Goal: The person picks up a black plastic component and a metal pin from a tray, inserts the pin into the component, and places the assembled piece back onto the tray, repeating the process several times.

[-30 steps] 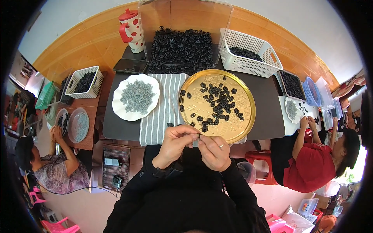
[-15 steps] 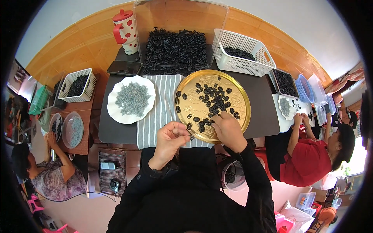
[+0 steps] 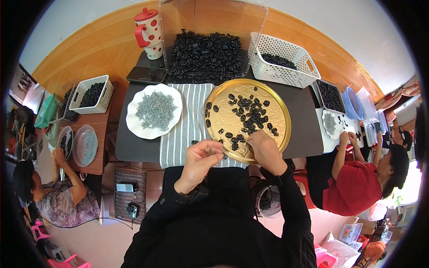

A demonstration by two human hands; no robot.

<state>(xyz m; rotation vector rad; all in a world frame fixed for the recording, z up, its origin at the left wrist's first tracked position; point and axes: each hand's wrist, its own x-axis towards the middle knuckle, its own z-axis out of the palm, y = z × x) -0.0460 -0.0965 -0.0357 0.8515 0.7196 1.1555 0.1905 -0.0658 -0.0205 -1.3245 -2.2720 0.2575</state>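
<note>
Left hand pinching a small black part, right hand picking from gold tray, risking parts spilling off near edge.

A red spotted jug stands at eleven o'clock, a white basket at one, a black phone between.

A dark, flat, rectangular phone with a black screen lies at the far left corner of the surface, beside the spotted jug. No packages, labels or signs can be made out.
</note>
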